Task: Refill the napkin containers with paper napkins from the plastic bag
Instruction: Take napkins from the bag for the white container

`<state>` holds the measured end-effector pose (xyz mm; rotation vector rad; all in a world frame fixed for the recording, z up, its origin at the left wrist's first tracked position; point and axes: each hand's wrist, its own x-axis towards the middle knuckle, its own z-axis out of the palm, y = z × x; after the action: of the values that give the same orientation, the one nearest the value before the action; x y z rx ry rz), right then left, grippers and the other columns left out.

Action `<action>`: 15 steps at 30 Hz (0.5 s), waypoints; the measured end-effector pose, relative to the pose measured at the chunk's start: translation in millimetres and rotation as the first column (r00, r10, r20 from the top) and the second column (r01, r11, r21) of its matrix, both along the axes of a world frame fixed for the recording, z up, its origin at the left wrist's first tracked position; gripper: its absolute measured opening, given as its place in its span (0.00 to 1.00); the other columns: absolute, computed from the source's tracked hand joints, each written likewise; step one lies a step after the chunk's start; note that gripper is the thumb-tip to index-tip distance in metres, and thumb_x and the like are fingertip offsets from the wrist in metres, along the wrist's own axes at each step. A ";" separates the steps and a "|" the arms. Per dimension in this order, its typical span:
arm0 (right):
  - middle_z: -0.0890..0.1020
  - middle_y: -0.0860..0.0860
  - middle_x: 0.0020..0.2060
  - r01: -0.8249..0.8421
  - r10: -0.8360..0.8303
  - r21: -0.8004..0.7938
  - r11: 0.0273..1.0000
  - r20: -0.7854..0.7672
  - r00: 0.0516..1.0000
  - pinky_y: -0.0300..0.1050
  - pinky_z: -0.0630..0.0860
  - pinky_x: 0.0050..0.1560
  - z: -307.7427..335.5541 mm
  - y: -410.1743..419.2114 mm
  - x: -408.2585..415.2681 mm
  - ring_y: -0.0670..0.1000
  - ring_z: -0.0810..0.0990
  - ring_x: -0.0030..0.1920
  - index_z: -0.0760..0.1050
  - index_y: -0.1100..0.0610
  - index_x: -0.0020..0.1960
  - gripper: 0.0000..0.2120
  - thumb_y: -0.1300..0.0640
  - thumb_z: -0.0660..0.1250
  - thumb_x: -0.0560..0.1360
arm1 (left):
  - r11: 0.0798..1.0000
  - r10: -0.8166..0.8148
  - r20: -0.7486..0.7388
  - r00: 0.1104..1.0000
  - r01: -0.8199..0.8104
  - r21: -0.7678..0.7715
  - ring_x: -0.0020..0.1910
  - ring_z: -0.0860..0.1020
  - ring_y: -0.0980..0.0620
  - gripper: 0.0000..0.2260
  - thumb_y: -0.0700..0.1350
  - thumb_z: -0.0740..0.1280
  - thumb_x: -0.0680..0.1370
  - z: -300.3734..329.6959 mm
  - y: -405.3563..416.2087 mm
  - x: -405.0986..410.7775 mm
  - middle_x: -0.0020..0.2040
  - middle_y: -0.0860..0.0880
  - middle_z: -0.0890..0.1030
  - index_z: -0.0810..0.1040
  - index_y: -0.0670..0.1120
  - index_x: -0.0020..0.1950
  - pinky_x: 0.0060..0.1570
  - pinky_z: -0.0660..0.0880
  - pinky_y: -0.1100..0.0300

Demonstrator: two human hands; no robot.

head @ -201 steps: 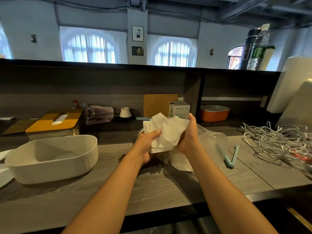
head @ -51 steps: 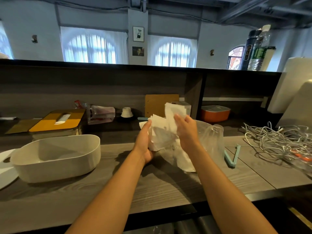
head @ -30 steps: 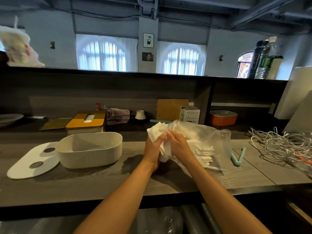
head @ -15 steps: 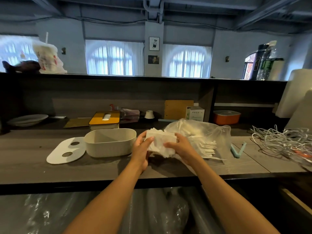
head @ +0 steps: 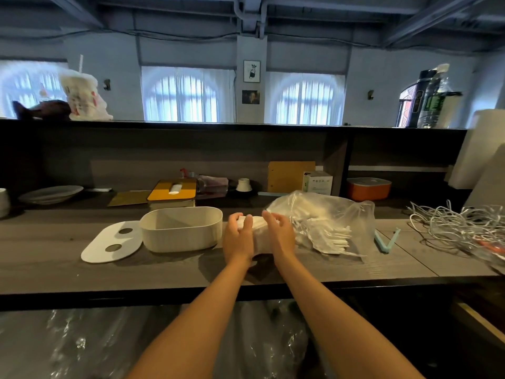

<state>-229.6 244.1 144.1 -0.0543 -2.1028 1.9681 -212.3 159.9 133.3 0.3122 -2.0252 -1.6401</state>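
Napkin stack point(head: 258, 228) now squared, lowered beside the container point(head: 181, 231); left hand point(head: 238, 236) and right hand point(head: 280, 235) clasp it, ready to load.

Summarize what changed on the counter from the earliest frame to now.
Both hands, left hand and right hand, lowered the napkin stack from chest height toward the counter, squaring it up. The right hand briefly lifted one napkin, then rejoined the grip. White container, lid and plastic bag stayed put.
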 end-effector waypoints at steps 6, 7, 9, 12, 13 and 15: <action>0.80 0.51 0.57 0.153 -0.154 0.057 0.987 0.018 0.988 0.44 0.71 0.51 -6.4 -2.0 -11.1 0.49 0.75 0.53 0.77 0.54 0.62 0.14 0.52 0.65 0.77 | 0.985 0.164 -0.048 0.985 -0.161 0.068 0.53 0.76 0.51 0.05 0.46 0.61 0.81 -3.2 -1.3 -11.7 0.54 0.49 0.79 0.76 0.50 0.54 0.47 0.75 0.58; 0.81 0.52 0.56 0.163 -0.163 0.026 0.986 0.025 0.986 0.43 0.69 0.49 -6.9 0.2 -13.1 0.49 0.75 0.51 0.78 0.55 0.60 0.13 0.54 0.64 0.78 | 0.984 0.167 -0.060 0.984 -0.163 0.077 0.53 0.76 0.50 0.05 0.45 0.61 0.81 -3.3 -1.4 -12.0 0.52 0.50 0.78 0.76 0.50 0.53 0.48 0.76 0.58; 0.81 0.52 0.54 0.142 -0.142 -0.013 0.990 0.007 0.990 0.42 0.69 0.50 -7.7 0.4 -14.2 0.49 0.75 0.51 0.79 0.56 0.58 0.12 0.54 0.63 0.79 | 0.985 0.152 -0.090 0.984 -0.143 0.100 0.54 0.75 0.51 0.06 0.46 0.60 0.82 -3.4 -1.4 -10.6 0.53 0.51 0.78 0.76 0.50 0.55 0.50 0.75 0.57; 0.78 0.48 0.52 0.093 -0.093 0.006 0.996 -0.025 0.995 0.44 0.72 0.52 -9.1 -3.2 -13.1 0.49 0.75 0.54 0.78 0.54 0.58 0.14 0.48 0.66 0.77 | 0.995 0.085 -0.129 0.988 -0.076 0.070 0.55 0.73 0.54 0.07 0.49 0.61 0.83 -3.5 -0.4 -6.1 0.55 0.53 0.76 0.76 0.51 0.57 0.49 0.73 0.60; 0.78 0.48 0.50 0.103 -0.103 0.010 0.995 -0.029 0.994 0.43 0.72 0.51 -8.8 -3.1 -12.3 0.49 0.76 0.53 0.78 0.54 0.56 0.13 0.47 0.67 0.77 | 0.996 0.072 -0.138 0.988 -0.065 0.054 0.55 0.73 0.54 0.07 0.49 0.61 0.83 -3.7 -0.6 -5.9 0.56 0.53 0.76 0.76 0.51 0.57 0.47 0.72 0.61; 0.80 0.49 0.49 0.116 -0.116 -0.006 0.993 -0.050 0.992 0.41 0.71 0.47 -8.1 -0.8 -11.4 0.48 0.77 0.51 0.79 0.54 0.54 0.11 0.49 0.68 0.76 | 0.998 0.064 -0.145 0.987 -0.061 0.026 0.55 0.72 0.54 0.08 0.47 0.61 0.82 -4.1 -1.4 -6.4 0.58 0.52 0.77 0.78 0.50 0.59 0.48 0.72 0.61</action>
<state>-241.0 243.3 136.0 -0.1236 -2.0179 1.8864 -218.7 158.5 129.2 0.2532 -1.8727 -1.5992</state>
